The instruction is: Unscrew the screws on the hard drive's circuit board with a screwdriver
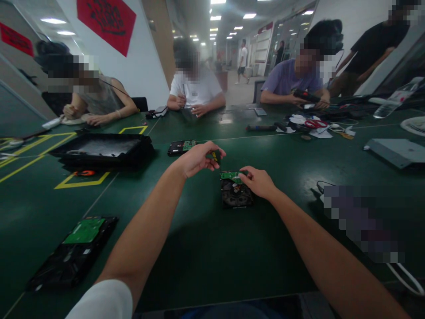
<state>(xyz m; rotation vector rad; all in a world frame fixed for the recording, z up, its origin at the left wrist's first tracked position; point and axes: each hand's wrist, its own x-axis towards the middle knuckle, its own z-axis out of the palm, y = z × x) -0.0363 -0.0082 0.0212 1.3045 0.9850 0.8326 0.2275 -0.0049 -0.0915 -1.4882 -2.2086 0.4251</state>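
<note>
A black hard drive with a green circuit board at its far end lies on the dark green table in front of me. My right hand is closed, its fingers pinching the edge of that green board. My left hand hovers just left of and above the drive, fingers curled around a small black and yellow object that I cannot name.
A second hard drive lies farther back, another one near left. A black tray sits on yellow floor-tape marks. Three people sit across the table; red scissors, tools and cables lie at right. A pixelated object rests near right.
</note>
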